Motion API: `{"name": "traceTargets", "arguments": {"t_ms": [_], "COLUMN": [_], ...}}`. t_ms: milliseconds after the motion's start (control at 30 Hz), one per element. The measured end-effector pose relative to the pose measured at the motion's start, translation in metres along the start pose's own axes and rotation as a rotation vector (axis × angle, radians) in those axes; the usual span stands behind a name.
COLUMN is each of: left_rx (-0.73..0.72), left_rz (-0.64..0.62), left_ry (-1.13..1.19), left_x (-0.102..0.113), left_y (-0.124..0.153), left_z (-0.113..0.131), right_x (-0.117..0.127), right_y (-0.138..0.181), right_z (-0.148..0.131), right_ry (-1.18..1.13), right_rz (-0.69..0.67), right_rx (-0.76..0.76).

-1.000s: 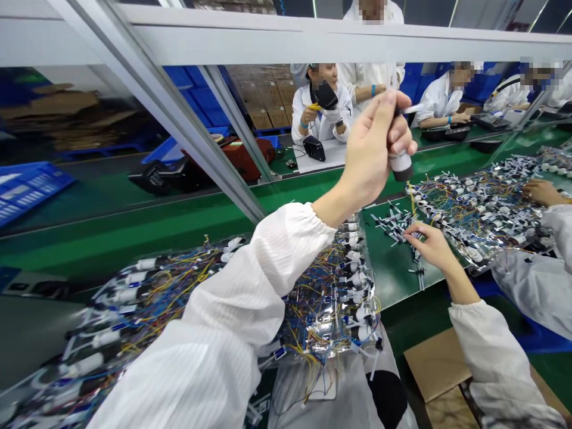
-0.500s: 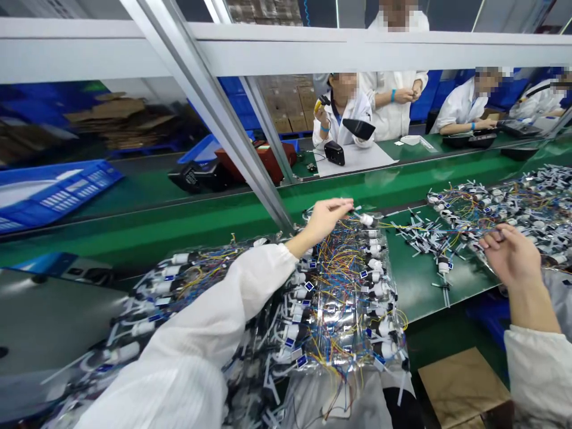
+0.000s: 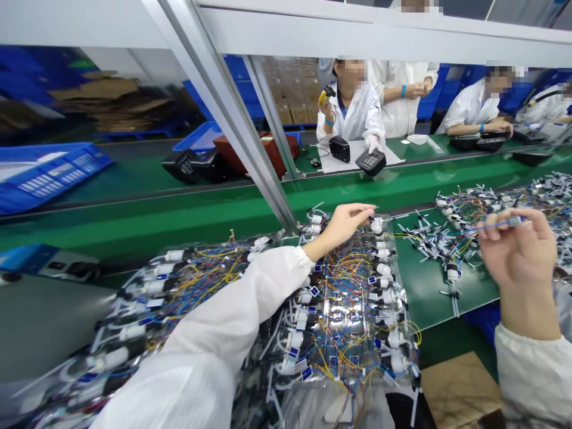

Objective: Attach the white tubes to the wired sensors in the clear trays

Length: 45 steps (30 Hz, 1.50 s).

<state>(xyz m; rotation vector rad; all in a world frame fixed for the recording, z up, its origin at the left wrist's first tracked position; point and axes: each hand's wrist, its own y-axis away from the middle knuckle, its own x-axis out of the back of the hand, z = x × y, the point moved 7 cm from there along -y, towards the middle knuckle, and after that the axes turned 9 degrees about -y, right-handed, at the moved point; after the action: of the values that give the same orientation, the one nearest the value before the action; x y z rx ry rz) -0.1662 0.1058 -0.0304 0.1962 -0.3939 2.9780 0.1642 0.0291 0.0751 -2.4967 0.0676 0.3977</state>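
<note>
My left hand (image 3: 351, 225) reaches over the middle tray, thumb and fingers pinched together beside a small white motor-like part (image 3: 378, 225) at its far right corner. What lies between those fingertips is too small to make out. Raised over the right side of the bench, my right hand (image 3: 521, 253) has its fingers curled on a blue wire (image 3: 488, 226) with a small greyish piece at its end. Rows of white-and-black cylindrical parts with blue tags line the clear plastic tray (image 3: 342, 310), and tangled coloured wires fill its middle.
A similar filled tray (image 3: 156, 298) lies left, partly under my sleeve. Loose pale tube pieces (image 3: 426, 238) are heaped on the green bench (image 3: 431, 304). More wired parts (image 3: 496, 199) sit at right. A metal post (image 3: 232, 119) rises ahead. Across the belt, a co-worker (image 3: 353, 113) handles a black device.
My right hand has turned and lifted, bringing the wire's greyish end into view. My left hand stays near the tray's far corner. The co-worker's black device has come down to the table.
</note>
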Motion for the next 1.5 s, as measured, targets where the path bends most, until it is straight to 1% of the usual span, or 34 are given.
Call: {"name": "traceTargets", "arguments": {"t_ms": [33, 67, 133, 167, 233, 267, 333, 433, 500, 567, 600, 667, 733, 833, 900, 967, 1033, 1067, 1133, 1200, 1267, 1367, 1433, 1500], "left_rx": [-0.012, -0.030, -0.044, -0.040, -0.006, 0.018, 0.090, 0.187, 0.199, 0.192, 0.195, 0.194, 0.176, 0.148, 0.135, 0.102, 0.056, 0.039, 0.015, -0.022, -0.088, -0.210, -0.247, -0.228], "left_rz": [-0.023, -0.020, -0.015, -0.035, -0.129, -0.181, -0.255, -0.336, -0.403, -0.419, -0.403, -0.334, -0.256, -0.156, -0.135, -0.131, -0.092, -0.052, 0.055, 0.197, 0.383, 0.627, 0.712, 0.723], "left_ry": [-0.006, -0.014, 0.007, 0.049, 0.173, 0.240, 0.363, 0.478, 0.477, 0.440, 0.427, 0.421, 0.415, 0.388, 0.338, 0.247, 0.162, 0.148, 0.176, 0.241, 0.303, 0.333, 0.314, 0.297], "left_x": [-0.007, -0.013, -0.027, -0.035, -0.053, -0.061, -0.071, -0.078, -0.082, -0.085, -0.085, -0.085, -0.083, -0.079, -0.075, -0.070, -0.059, -0.050, -0.024, 0.013, 0.059, 0.124, 0.153, 0.166], "left_y": [-0.002, -0.004, -0.007, -0.007, -0.005, -0.003, 0.004, 0.019, 0.029, 0.035, 0.037, 0.038, 0.038, 0.036, 0.035, 0.035, 0.032, 0.030, 0.025, 0.020, 0.019, 0.027, 0.034, 0.040], "left_z": [0.012, 0.024, 0.046, 0.055, 0.069, 0.074, 0.080, 0.087, 0.091, 0.092, 0.090, 0.086, 0.081, 0.078, 0.077, 0.077, 0.077, 0.077, 0.076, 0.077, 0.082, 0.094, 0.098, 0.092], "right_x": [-0.020, -0.039, -0.076, -0.091, -0.113, -0.118, -0.118, -0.104, -0.099, -0.096, -0.095, -0.091, -0.088, -0.088, -0.087, -0.083, -0.078, -0.074, -0.067, -0.061, -0.057, -0.049, -0.045, -0.039], "right_y": [0.001, 0.003, 0.004, 0.005, 0.007, 0.008, 0.011, 0.016, 0.020, 0.024, 0.025, 0.025, 0.026, 0.033, 0.038, 0.040, 0.041, 0.040, 0.037, 0.032, 0.026, 0.020, 0.022, 0.031], "right_z": [-0.003, -0.002, 0.003, 0.008, 0.019, 0.024, 0.031, 0.031, 0.028, 0.027, 0.028, 0.034, 0.046, 0.067, 0.077, 0.084, 0.088, 0.089, 0.090, 0.093, 0.102, 0.125, 0.147, 0.172], "right_ry": [0.028, 0.082, 0.257, 0.336, 0.447, 0.473, 0.491, 0.507, 0.547, 0.578, 0.569, 0.476, 0.330, 0.178, 0.149, 0.159, 0.184, 0.191, 0.186, 0.151, 0.094, 0.004, -0.014, 0.027], "right_rz": [-0.039, -0.083, -0.190, -0.250, -0.358, -0.395, -0.413, -0.352, -0.333, -0.338, -0.332, -0.295, -0.268, -0.280, -0.264, -0.227, -0.189, -0.165, -0.122, -0.096, -0.057, 0.051, 0.066, 0.037], "right_rx": [0.006, -0.006, 0.041, 0.070, 0.131, 0.148, 0.156, 0.154, 0.172, 0.178, 0.164, 0.086, -0.052, -0.278, -0.365, -0.386, -0.373, -0.360, -0.323, -0.293, -0.285, -0.286, -0.310, -0.366]}}
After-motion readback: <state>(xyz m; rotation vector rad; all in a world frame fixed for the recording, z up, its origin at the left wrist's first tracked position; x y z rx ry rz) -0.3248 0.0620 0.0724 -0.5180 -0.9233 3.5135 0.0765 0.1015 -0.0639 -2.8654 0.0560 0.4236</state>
